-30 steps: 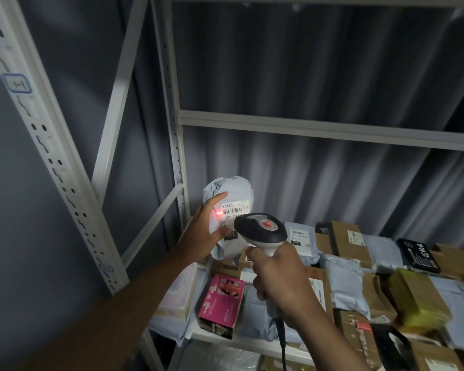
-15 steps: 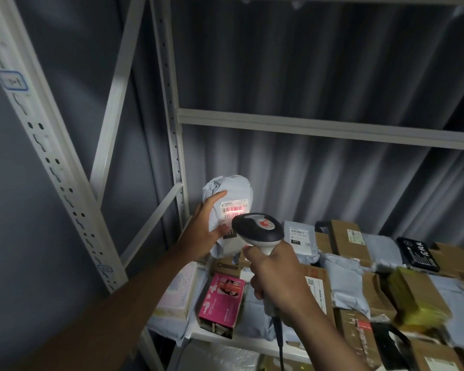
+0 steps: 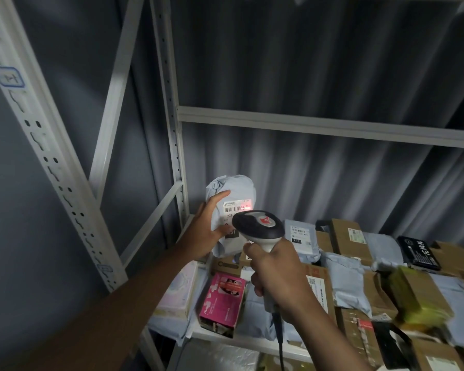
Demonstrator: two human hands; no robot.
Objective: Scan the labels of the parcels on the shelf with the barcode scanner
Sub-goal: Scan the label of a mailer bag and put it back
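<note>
Grey poly-bag parcel [image 3: 229, 210], soft and seemingly light, gripped at its side by left hand [image 3: 206, 231] above shelf [image 3: 252, 341], label [image 3: 236, 210] beyond thumb, scanner [image 3: 257, 228] clenched in right hand [image 3: 276, 274].

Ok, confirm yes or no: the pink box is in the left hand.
No, the left hand holds a grey parcel; the pink box lies on the shelf.

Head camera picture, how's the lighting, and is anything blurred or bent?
Head view: dim overall, with a red scanner glow on the label of the grey parcel in the left hand; the yellow-green package at right is smeared by blur; the shelf posts lean from wide-angle distortion.
</note>
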